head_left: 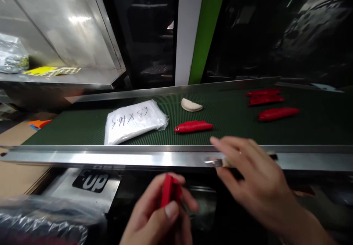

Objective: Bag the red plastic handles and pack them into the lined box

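Note:
My left hand grips a red plastic part between thumb and fingers, below the conveyor's front rail. My right hand reaches over the metal rail toward the green belt, blurred, fingers apart and holding nothing I can make out. A small pale piece sits just behind it on the rail. Nearest on the belt lies a red part. Three more red parts lie at the right. A beige wedge-shaped piece rests mid-belt.
A stack of clear plastic bags with handwritten numbers lies on the belt's left. Crumpled plastic fills the lower left. A metal hopper panel rises behind at the left, dark machine windows behind the belt. Cardboard lies at far left.

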Action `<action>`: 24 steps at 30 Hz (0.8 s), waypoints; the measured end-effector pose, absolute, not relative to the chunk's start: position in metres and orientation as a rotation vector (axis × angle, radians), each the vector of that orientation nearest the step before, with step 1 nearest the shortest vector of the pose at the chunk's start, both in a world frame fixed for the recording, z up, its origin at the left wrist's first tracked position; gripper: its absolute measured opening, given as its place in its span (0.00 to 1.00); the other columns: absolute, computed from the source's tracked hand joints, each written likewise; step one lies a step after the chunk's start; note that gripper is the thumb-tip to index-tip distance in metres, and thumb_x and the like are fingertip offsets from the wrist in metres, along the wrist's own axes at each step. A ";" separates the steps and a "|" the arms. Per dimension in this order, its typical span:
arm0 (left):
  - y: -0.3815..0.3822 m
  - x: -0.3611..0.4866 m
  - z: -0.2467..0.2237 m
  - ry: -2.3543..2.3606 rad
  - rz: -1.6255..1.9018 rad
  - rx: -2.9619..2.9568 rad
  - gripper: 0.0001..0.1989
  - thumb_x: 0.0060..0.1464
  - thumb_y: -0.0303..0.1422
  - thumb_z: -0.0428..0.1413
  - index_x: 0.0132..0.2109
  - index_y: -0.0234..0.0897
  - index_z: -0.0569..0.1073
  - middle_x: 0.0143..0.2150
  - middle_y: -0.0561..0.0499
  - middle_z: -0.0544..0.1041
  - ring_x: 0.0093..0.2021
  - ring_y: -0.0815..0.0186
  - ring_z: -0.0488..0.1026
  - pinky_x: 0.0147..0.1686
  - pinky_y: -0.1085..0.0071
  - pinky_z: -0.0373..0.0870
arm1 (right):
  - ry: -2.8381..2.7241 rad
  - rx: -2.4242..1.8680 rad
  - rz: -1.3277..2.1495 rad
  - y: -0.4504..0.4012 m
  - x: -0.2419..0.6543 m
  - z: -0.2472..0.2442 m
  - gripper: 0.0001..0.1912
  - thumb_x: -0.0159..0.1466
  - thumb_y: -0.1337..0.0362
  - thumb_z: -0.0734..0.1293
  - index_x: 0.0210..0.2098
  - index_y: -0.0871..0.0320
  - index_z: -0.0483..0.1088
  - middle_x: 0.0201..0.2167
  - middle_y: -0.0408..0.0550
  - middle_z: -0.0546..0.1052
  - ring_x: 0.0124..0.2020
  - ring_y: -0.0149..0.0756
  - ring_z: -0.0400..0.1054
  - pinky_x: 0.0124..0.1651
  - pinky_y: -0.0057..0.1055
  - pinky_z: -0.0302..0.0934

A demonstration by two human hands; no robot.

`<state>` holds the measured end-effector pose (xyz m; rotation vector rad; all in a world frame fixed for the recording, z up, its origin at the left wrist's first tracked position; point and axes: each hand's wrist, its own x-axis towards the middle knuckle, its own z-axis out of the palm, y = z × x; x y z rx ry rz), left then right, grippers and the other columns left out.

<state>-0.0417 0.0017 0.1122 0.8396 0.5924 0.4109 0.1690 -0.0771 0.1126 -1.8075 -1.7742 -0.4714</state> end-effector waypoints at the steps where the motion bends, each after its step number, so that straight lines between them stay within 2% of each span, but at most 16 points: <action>1: 0.017 -0.034 0.118 0.677 0.482 1.099 0.16 0.57 0.43 0.58 0.51 0.46 0.70 0.42 0.50 0.78 0.27 0.70 0.72 0.23 0.77 0.63 | -1.721 -1.961 -0.497 -0.066 0.181 0.115 0.21 0.67 0.70 0.62 0.59 0.59 0.65 0.49 0.54 0.71 0.47 0.45 0.65 0.44 0.41 0.62; 2: 0.034 -0.025 0.123 0.747 0.564 1.422 0.17 0.58 0.43 0.56 0.53 0.47 0.69 0.45 0.50 0.77 0.33 0.68 0.73 0.26 0.76 0.65 | -1.684 -2.109 -0.485 -0.055 0.193 0.117 0.19 0.67 0.68 0.61 0.58 0.58 0.66 0.50 0.54 0.71 0.47 0.47 0.65 0.40 0.40 0.62; 4: 0.072 -0.001 0.130 0.742 0.736 2.139 0.18 0.62 0.42 0.53 0.58 0.48 0.66 0.50 0.50 0.76 0.44 0.64 0.74 0.39 0.71 0.70 | -1.701 -2.293 -0.370 -0.032 0.215 0.122 0.13 0.67 0.66 0.62 0.50 0.56 0.71 0.49 0.52 0.72 0.45 0.46 0.66 0.34 0.36 0.60; 6: 0.107 0.028 0.132 0.646 0.726 2.339 0.19 0.62 0.38 0.52 0.59 0.44 0.65 0.55 0.48 0.73 0.51 0.60 0.72 0.50 0.63 0.68 | -1.787 -2.329 -0.234 -0.014 0.229 0.125 0.07 0.66 0.66 0.63 0.40 0.57 0.73 0.42 0.48 0.73 0.40 0.42 0.67 0.33 0.34 0.61; 8: 0.134 0.058 0.133 0.561 0.630 2.464 0.20 0.62 0.35 0.52 0.61 0.42 0.64 0.55 0.45 0.73 0.51 0.55 0.72 0.51 0.57 0.68 | -1.829 -2.346 -0.147 -0.003 0.237 0.126 0.06 0.67 0.66 0.63 0.35 0.58 0.72 0.36 0.45 0.73 0.38 0.37 0.67 0.37 0.34 0.63; 12: 0.159 0.102 0.129 0.438 0.424 2.578 0.22 0.60 0.35 0.55 0.60 0.38 0.66 0.52 0.43 0.74 0.48 0.54 0.74 0.49 0.50 0.70 | -1.833 -2.346 -0.070 0.001 0.243 0.122 0.07 0.67 0.63 0.65 0.36 0.61 0.71 0.35 0.44 0.73 0.39 0.34 0.68 0.43 0.36 0.65; 17: 0.169 0.128 0.118 0.326 0.376 2.513 0.18 0.59 0.40 0.58 0.53 0.35 0.71 0.49 0.44 0.75 0.48 0.57 0.74 0.51 0.51 0.71 | -1.964 -2.096 -0.044 -0.017 0.242 0.133 0.06 0.67 0.67 0.64 0.33 0.59 0.70 0.34 0.42 0.73 0.37 0.32 0.66 0.39 0.31 0.62; 20: 0.164 0.130 0.122 0.282 0.425 2.418 0.18 0.58 0.40 0.58 0.52 0.34 0.72 0.48 0.43 0.76 0.49 0.56 0.74 0.53 0.52 0.69 | -1.963 -1.906 -0.089 -0.041 0.234 0.151 0.07 0.69 0.68 0.60 0.35 0.57 0.68 0.37 0.43 0.74 0.37 0.31 0.65 0.40 0.29 0.61; 24: 0.126 0.105 0.148 0.309 0.576 2.241 0.21 0.65 0.44 0.45 0.55 0.37 0.70 0.54 0.41 0.74 0.54 0.57 0.72 0.56 0.59 0.66 | -1.852 -1.702 -0.204 -0.074 0.218 0.168 0.08 0.70 0.71 0.56 0.40 0.58 0.66 0.37 0.49 0.72 0.39 0.33 0.66 0.41 0.30 0.63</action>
